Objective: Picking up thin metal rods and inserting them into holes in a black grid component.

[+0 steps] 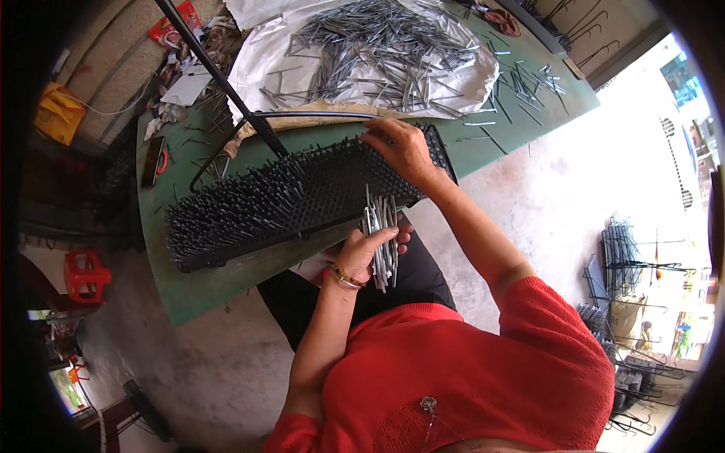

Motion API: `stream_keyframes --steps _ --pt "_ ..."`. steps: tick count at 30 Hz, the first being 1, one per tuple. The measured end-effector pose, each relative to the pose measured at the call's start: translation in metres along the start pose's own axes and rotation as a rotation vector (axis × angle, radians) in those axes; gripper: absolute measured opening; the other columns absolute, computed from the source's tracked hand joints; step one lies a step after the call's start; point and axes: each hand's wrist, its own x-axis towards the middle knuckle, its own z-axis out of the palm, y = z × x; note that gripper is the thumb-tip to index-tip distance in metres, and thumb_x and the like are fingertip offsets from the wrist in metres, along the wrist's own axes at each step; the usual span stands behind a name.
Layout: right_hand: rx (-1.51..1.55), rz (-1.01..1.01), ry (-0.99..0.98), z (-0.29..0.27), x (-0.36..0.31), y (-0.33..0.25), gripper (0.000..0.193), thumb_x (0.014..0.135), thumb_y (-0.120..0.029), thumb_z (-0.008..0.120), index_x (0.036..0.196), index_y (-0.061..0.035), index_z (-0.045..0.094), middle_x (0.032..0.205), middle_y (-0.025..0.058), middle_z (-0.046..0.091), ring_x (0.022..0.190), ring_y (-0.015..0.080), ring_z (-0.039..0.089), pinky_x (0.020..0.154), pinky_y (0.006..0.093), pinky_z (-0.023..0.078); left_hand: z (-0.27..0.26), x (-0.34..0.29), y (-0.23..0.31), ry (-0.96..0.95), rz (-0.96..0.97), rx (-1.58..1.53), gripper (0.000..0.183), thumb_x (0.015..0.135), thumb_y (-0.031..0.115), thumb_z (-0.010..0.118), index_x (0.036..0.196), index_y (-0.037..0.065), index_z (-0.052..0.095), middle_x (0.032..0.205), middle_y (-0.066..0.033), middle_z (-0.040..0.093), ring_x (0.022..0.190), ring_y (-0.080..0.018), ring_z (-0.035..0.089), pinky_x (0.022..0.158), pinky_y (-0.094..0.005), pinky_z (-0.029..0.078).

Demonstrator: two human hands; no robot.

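Note:
A bundle of thin silvery metal rods (380, 249) is gripped upright in my left hand (362, 253), just in front of a long black perforated rack (332, 198). Many dark rods (234, 208) stand upright in the holes across the rack's left part and along its far edge. Over the right part, where bare holes show, is my right hand (404, 155). Its fingers are bent and drawn together low over the rack's far side; whatever is between the fingertips is too small to make out.
Loose rods (385, 38) are heaped on a white sheet (253, 64) on the green table (529, 124). A black metal bar (200, 53) slants up over the rack. A phone (152, 161) lies at the left edge. A red stool (85, 276) stands on the floor.

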Motion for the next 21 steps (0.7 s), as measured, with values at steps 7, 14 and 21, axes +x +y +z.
stream_keyframes --steps 7,14,21 --pt "-0.024 -0.041 -0.054 -0.0017 0.0011 -0.0016 0.019 0.077 -0.013 0.070 0.092 -0.0031 0.066 0.087 0.0105 0.064 0.075 0.0268 0.064 0.066 0.0330 0.050 -0.0080 0.0027 -0.0037 0.005 0.019 -0.017 0.029 0.086 0.005 0.058 0.114 -0.001 0.055 0.102 -0.0162 0.064 0.086 -0.0171 0.064 0.072 -0.0301 0.055" --pt "-0.165 -0.180 -0.004 -0.0075 0.0042 -0.0036 0.017 0.080 -0.016 0.067 0.092 -0.0037 0.067 0.088 0.0098 0.061 0.079 0.0270 0.061 0.069 0.0357 0.048 -0.0075 0.0026 -0.0031 0.009 0.011 -0.050 0.030 0.086 0.004 0.057 0.115 -0.001 0.055 0.103 -0.0164 0.064 0.087 -0.0178 0.064 0.074 -0.0305 0.055" --pt "-0.336 -0.144 0.006 -0.0091 0.0067 -0.0059 0.018 0.083 -0.019 0.065 0.093 -0.0035 0.067 0.088 0.0103 0.059 0.078 0.0288 0.059 0.068 0.0368 0.047 -0.0035 -0.0004 0.0007 -0.017 0.046 -0.077 0.031 0.086 0.004 0.057 0.117 0.000 0.054 0.105 -0.0151 0.063 0.091 -0.0184 0.063 0.076 -0.0324 0.055"
